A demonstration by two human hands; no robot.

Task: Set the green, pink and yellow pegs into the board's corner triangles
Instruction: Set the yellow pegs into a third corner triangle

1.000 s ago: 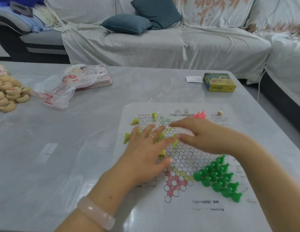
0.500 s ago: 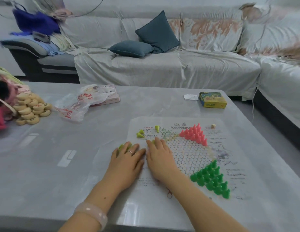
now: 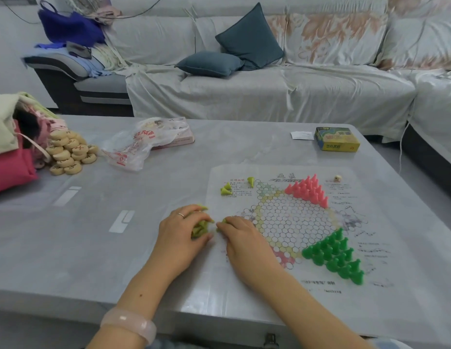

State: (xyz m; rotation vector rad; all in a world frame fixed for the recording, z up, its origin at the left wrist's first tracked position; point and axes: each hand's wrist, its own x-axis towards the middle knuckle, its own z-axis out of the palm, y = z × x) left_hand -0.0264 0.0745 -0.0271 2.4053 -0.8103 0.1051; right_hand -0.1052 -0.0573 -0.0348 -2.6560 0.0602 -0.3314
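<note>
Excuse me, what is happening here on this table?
A person is setting up a checkers board. The pink pegs and green pegs already fill two corner triangles. The left hand and right hand are gathering yellow pegs beside the board; a few loose ones lie farther away.

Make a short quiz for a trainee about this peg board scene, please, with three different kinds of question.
1. True or false: the pink plastic pegs fill a far corner triangle of the printed paper game board.
2. Where is the triangle of dark green plastic pegs? A) near right corner B) far left corner C) centre
3. Which pegs do the left hand and right hand gather?

Key: 1. true. 2. A. 3. The yellow-green cone pegs, at the board's left edge; three more lie loose farther off.
</note>
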